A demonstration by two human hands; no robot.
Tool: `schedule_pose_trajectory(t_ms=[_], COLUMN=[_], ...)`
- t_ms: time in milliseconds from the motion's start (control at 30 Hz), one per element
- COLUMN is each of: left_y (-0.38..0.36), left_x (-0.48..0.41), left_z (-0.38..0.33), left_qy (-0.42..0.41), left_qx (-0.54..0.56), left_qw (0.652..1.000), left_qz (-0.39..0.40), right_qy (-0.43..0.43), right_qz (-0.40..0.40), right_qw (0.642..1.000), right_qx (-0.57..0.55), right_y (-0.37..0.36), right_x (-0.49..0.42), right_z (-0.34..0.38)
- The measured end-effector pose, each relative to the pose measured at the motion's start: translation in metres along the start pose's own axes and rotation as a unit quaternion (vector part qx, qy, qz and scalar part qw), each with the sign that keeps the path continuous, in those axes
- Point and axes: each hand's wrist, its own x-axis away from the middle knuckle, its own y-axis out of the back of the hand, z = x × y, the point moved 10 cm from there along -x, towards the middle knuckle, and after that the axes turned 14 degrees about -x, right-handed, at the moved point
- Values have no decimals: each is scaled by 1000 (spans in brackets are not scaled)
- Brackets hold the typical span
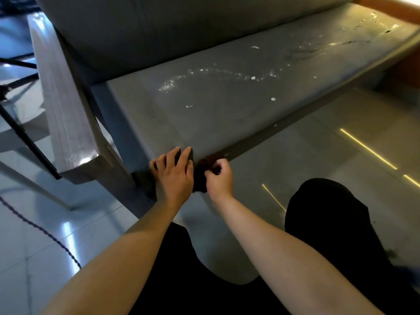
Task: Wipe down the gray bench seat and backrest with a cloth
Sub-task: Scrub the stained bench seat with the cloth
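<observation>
Nearest the camera, the person's black trousers [329,223] fill the lower edge, with both bare forearms reaching forward over them. The two hands sit close together at the front left corner of the bench seat [216,105]. The left hand [176,176] lies palm down with its fingers stretched out over the seat's front edge, and dark fabric shows between and under the fingertips. Just beside it, the right hand [220,178] has its fingers curled, pinching a bunch of the dark cloth [201,176], which hangs crumpled between the two hands against the seat's front edge. Beyond the hands the gray seat runs away to the upper right; a curved trail of shiny droplets [204,73] crosses its middle, and streaky wet smears [318,48] glint farther along, near the far end. To the left of the seat a pale wooden armrest [66,114] slopes toward the viewer. Behind the seat rises the gray backrest [170,26], its padded face in shadow. To the right, the glossy tiled floor [341,123] carries thin yellow light strips [368,148], and a dark cable [45,233] snakes over the floor at the lower left.
</observation>
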Motion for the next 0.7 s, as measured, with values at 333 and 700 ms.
schedule_pose_trajectory(t_ms=[333,700], left_y=[-4,1], left_x=[-1,1], left_z=[0,2], left_qy=[4,-4], left_qx=[12,20], left_qw=[1000,1000], left_qz=[17,15], right_qy=[-28,17], right_qz=[-90,-144], right_qw=[996,989], right_qx=[4,0], right_y=[25,46], right_x=[-24,-41], right_z=[27,33])
